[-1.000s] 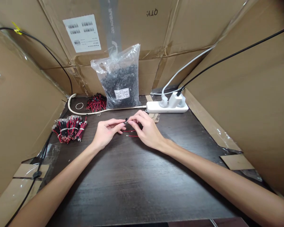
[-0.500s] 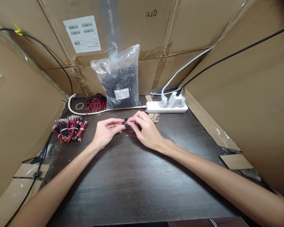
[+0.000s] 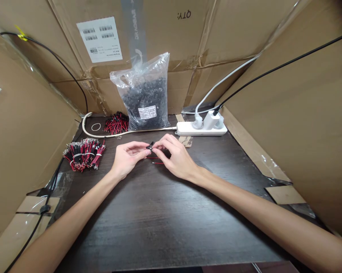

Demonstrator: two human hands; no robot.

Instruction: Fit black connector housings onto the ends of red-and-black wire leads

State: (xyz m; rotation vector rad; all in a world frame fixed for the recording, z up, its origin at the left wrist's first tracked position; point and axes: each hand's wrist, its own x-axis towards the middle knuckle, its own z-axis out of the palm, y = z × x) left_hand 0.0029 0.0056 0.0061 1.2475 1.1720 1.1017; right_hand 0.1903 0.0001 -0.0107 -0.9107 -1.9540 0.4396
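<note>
My left hand (image 3: pixel 128 158) and my right hand (image 3: pixel 175 158) meet above the dark wooden table (image 3: pixel 159 220). Their fingertips pinch a small black connector (image 3: pixel 151 145) between them. Thin red wires (image 3: pixel 159 162) trail from it onto the table under my right fingers. A banded bundle of red and black wires (image 3: pixel 83 153) lies to the left of my left hand. A looser pile of red and black wires (image 3: pixel 116 124) lies further back.
A clear plastic bag of small black parts (image 3: pixel 145 94) leans on the cardboard back wall. A white power strip (image 3: pixel 201 128) with plugs and cables sits at the back right. A rubber band (image 3: pixel 96 127) lies at the back left. Cardboard walls (image 3: pixel 23 129) close in both sides.
My right fingers have shifted slightly left over the red wires, closer to my left fingertips. Everything else stays in place.
</note>
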